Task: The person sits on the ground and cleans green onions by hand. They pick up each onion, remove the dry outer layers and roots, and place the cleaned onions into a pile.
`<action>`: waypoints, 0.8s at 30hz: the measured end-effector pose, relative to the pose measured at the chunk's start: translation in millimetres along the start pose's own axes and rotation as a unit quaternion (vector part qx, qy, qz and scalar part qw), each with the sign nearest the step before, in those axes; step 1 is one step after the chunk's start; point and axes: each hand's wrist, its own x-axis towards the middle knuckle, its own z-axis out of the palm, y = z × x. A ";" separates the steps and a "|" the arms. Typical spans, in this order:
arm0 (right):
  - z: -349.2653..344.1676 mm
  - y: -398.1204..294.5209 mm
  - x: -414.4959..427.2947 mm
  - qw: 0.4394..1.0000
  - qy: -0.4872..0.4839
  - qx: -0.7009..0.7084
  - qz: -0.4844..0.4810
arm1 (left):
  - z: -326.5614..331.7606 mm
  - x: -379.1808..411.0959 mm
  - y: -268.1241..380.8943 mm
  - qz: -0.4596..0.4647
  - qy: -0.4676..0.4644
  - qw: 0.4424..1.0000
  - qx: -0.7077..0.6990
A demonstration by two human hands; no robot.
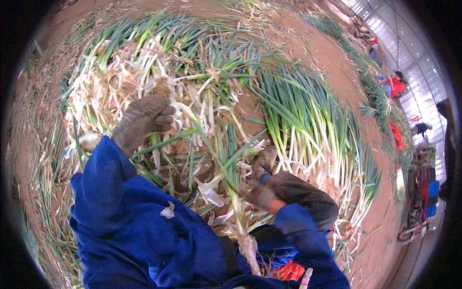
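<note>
My left hand [146, 117], in a dirty grey glove, is over the heap of green onions on the left with its fingers curled. A pale green onion leaf [193, 117] runs from its fingertips toward the stalk before me. My right hand [261, 197] is gloved and blurred, close beside that thick green onion [238, 209]. Whether its fingers grip the stalk cannot be told. The onion's white, rooted end points down toward my lap, and its green leaves point away. Torn pale sheaths [211, 193] lie scattered between my legs.
A heap of untrimmed green onions [108, 83] lies at left. Cleaner ones [303, 119] are laid in a row at right, past my shoe [265, 159]. Orange twine [288, 271] is by my lap. Farther right are a seated person [395, 85] and a motor vehicle [422, 202].
</note>
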 end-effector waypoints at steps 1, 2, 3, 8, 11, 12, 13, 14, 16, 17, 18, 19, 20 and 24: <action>35.6 -3.4 1.8 0.999 -0.010 0.037 0.020 | -0.1 12.1 -13.0 -0.010 -0.006 1.000 -0.007; 55.1 -7.3 -1.0 0.998 -0.021 0.059 0.025 | 5.9 13.3 -10.4 -0.022 0.001 1.000 0.002; 73.5 -13.1 -3.8 0.996 -0.032 0.081 0.030 | 12.9 11.2 -5.2 -0.035 0.008 0.999 0.012; -4.1 -35.7 -26.5 0.929 -0.052 0.352 0.103 | 19.9 -1.8 3.9 -0.037 0.009 0.999 0.033; -119.4 -70.0 -68.7 0.884 0.011 0.466 0.025 | 9.7 -14.0 8.8 -0.023 0.011 0.999 0.031; -140.1 -66.9 -81.9 0.877 0.038 0.478 0.033 | 8.7 -14.3 7.9 -0.014 -0.003 1.000 0.024; -162.5 -72.6 -89.7 0.864 0.027 0.503 -0.003 | 3.8 -17.3 1.5 0.003 -0.008 0.999 0.043; -185.7 -80.0 -106.8 0.864 0.054 0.501 0.025 | 9.5 1.1 -19.6 0.017 -0.044 0.998 0.048; -217.1 -103.2 -124.6 0.861 0.090 0.499 0.029 | 15.9 15.9 -22.3 -0.007 -0.095 0.982 0.162; -226.9 -122.7 -122.7 0.860 0.090 0.502 -0.011 | 15.3 -12.7 -7.9 0.080 -0.080 0.965 0.238; -228.3 -129.6 -119.8 0.869 0.108 0.481 -0.041 | 11.7 -0.3 -34.4 0.113 -0.103 0.972 0.177; -226.2 -139.0 -114.8 0.860 0.118 0.495 -0.048 | 5.9 16.3 -58.8 0.145 -0.126 0.975 0.116; -213.0 -135.0 -95.8 0.886 0.167 0.412 -0.129 | 6.9 9.6 -43.5 0.041 -0.172 0.984 0.005; -218.0 -186.6 -63.1 0.896 0.070 0.389 -0.202 | 45.9 -4.9 -20.2 -0.117 -0.145 0.970 -0.158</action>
